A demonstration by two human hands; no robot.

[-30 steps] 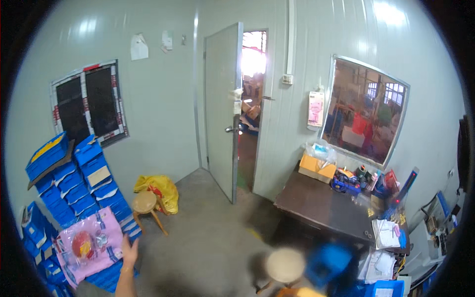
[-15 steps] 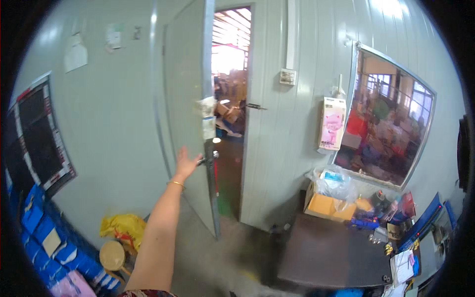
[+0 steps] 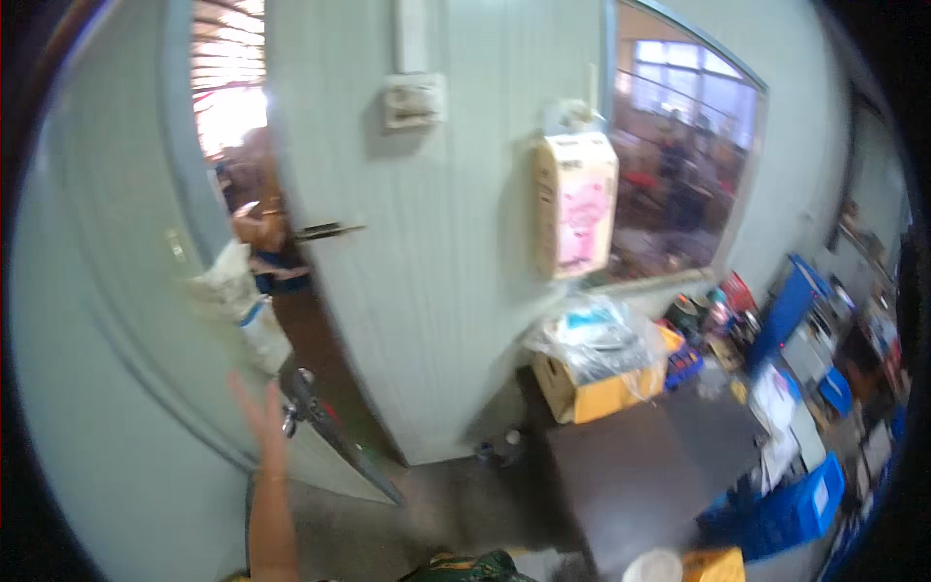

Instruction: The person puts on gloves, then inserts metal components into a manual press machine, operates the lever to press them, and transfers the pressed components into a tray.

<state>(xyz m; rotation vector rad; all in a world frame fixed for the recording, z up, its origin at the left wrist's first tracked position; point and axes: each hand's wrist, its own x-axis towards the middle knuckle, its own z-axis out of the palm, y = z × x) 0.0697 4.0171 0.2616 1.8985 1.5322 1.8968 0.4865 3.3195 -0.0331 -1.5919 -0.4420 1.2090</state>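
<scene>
My left hand (image 3: 258, 412) is blurred, its fingers stretched upward and apart. It lies at the inner face of a pale green door (image 3: 126, 291), just left of the metal door handle (image 3: 291, 417). Whether the palm touches the panel I cannot tell. The door stands ajar. A crumpled whitish wrapping (image 3: 254, 315) hangs on the door's edge above the handle. My right hand is out of view.
A sliding bolt (image 3: 328, 231) is on the wall beside the doorway. A carton with a pink picture (image 3: 582, 209) hangs by the window (image 3: 679, 145). The dark table (image 3: 630, 475) holds a plastic-covered box (image 3: 601, 383); a blue crate (image 3: 795, 514) stands at the right.
The view has swung right and closer, so door, doorway and hand now sit further left. My left hand stays beside the handle; the door is still ajar.
</scene>
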